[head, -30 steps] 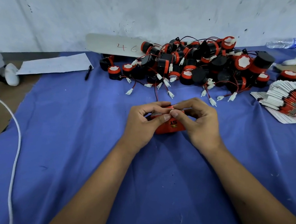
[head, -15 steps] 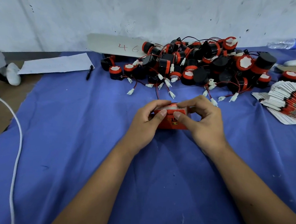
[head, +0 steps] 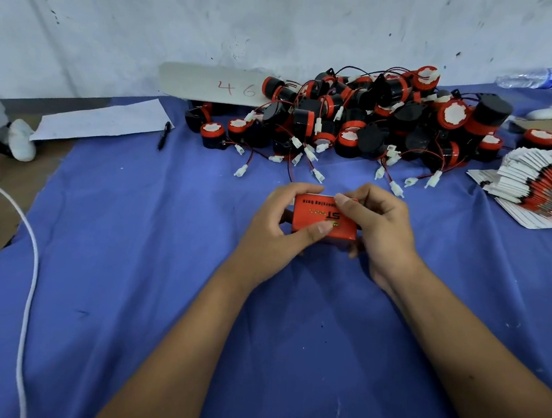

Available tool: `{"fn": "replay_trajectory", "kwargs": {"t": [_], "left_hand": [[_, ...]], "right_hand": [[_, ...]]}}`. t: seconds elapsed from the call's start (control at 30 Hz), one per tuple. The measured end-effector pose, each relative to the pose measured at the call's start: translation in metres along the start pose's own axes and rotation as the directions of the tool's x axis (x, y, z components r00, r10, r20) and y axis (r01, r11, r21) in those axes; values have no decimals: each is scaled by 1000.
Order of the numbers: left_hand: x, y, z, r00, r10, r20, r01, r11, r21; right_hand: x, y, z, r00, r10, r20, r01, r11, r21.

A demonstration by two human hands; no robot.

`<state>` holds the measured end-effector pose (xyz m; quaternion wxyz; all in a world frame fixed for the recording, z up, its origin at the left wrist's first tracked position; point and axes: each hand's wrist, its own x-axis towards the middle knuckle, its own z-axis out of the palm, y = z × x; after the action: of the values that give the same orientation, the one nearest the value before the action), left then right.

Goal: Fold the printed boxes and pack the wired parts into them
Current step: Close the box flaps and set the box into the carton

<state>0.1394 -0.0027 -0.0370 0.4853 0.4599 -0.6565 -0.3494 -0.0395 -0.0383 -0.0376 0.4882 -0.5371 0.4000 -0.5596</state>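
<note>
Both hands hold 1 red printed box above the blue cloth that covers the desk, near the middle of the view. The left hand is curled around the left end of the box, with its thumb lying across the front lower edge and its fingers over the far top corner. The right hand grips the right end, and its forefinger is bent over the top edge of the box. The box looks closed, and its printed face with black letters is turned up toward the camera.

Behind the hands, against the white wall, lies a big pile of wired parts: black and red round pieces with thin red and black wires and small white plugs. Some plugs lie on the cloth just beyond the box. At the right edge is a fanned stack of flat boxes, not yet folded.

A grey card with "46" leans at the wall, left of the pile. A white paper sheet and a black pen lie at the far left of the cloth. A white cable runs down the left side. A plastic bottle lies at the far right.
</note>
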Motion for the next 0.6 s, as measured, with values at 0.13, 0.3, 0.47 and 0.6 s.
{"fn": "replay_trajectory", "kwargs": {"t": [0.13, 0.3, 0.47, 0.6], "left_hand": [[0, -1, -3, 998, -18, -62, 13, 996, -91], [1, -1, -12, 994, -46, -98, 31, 987, -157], [0, 0, -6, 988, -94, -123, 79, 989, -123], [2, 2, 2, 941, -326, -94, 268, 886, -379]], "right_hand": [[-2, -3, -3, 979, 0, 205, 19, 996, -92], [-4, -2, 0, 954, -42, 298, 83, 988, -127], [-3, 1, 2, 970, -14, 244, 34, 996, -80], [-8, 2, 4, 980, -141, 140, 182, 923, -339]]}}
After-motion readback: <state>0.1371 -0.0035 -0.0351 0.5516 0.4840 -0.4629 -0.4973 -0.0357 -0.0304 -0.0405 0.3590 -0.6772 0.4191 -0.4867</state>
